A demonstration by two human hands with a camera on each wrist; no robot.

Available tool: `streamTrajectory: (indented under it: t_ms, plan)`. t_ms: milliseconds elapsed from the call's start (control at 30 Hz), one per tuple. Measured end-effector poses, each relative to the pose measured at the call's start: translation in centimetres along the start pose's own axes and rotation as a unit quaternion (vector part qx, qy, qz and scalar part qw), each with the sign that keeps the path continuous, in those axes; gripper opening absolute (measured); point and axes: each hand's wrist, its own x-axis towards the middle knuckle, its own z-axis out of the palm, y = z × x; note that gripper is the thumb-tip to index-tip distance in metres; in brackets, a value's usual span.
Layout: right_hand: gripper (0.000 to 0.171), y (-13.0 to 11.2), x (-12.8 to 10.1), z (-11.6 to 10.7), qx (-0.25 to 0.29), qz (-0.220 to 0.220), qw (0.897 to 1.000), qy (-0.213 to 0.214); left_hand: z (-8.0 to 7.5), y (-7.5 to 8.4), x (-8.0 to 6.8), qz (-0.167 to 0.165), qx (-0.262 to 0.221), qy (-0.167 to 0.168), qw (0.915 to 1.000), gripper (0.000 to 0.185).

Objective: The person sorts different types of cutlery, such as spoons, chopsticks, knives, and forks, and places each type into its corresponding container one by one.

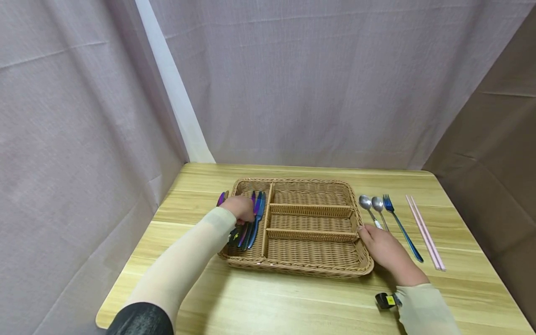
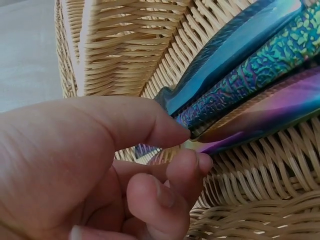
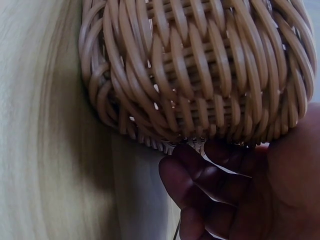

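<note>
A wicker tray [image 1: 311,267] with several compartments lies in the middle of the wooden table. My left hand [image 1: 244,211] reaches into its long left compartment. There thumb and fingers [image 2: 192,145] pinch the end of a purple iridescent cutlery piece [image 2: 270,110], which lies beside a textured iridescent one [image 2: 260,65] and a blue one [image 2: 235,45]. My right hand [image 1: 377,242] holds the tray's right wall [image 3: 200,75], thumb at the rim. Its curled fingers [image 3: 195,175] press against the wall's base.
Right of the tray lie two silver spoons [image 1: 368,207], a blue fork [image 1: 399,225] and pale pink chopsticks [image 1: 425,232]. A small black and yellow device [image 1: 386,300] sits at my right wrist. Grey curtains close in the table behind and on both sides.
</note>
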Motion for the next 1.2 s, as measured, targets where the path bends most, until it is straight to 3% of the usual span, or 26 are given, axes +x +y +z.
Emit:
streamTrajectory:
  t_ms: [200, 400, 600, 767, 900, 1100, 1200]
  plan:
    - [0.056, 0.0, 0.0, -0.1, 0.001, -0.004, 1.0, 0.001, -0.6, -0.1, -0.4, 0.008, -0.02, 0.006, 0.9998, 0.052]
    - [0.056, 0.0, 0.2, -0.2, -0.004, -0.01, 1.0, -0.001, -2.0, -0.9, -1.3, 0.023, -0.063, 0.048, 0.9966, 0.048]
    - [0.058, -0.2, 0.2, -0.2, -0.005, -0.004, 1.0, -0.004, -3.0, -3.0, -2.5, 0.022, -0.064, 0.121, 0.9903, 0.046]
    - [0.058, -0.4, 0.0, -0.3, -0.003, 0.001, 1.0, -0.004, -3.2, -5.5, -3.0, 0.018, -0.09, 0.155, 0.9837, 0.043]
    - [0.059, -0.3, 0.0, -0.2, -0.005, 0.002, 1.0, -0.006, -2.7, -7.6, -3.2, 0.003, -0.098, 0.154, 0.9831, 0.041]
    - [0.059, -0.3, -0.1, -0.1, -0.002, 0.002, 1.0, -0.004, -0.7, -10.4, -2.9, -0.038, -0.116, 0.094, 0.9881, 0.036]
    - [0.058, -0.3, -0.1, -0.1, -0.001, 0.001, 1.0, -0.004, 0.5, -11.3, -2.6, -0.049, -0.126, 0.066, 0.9887, 0.042]
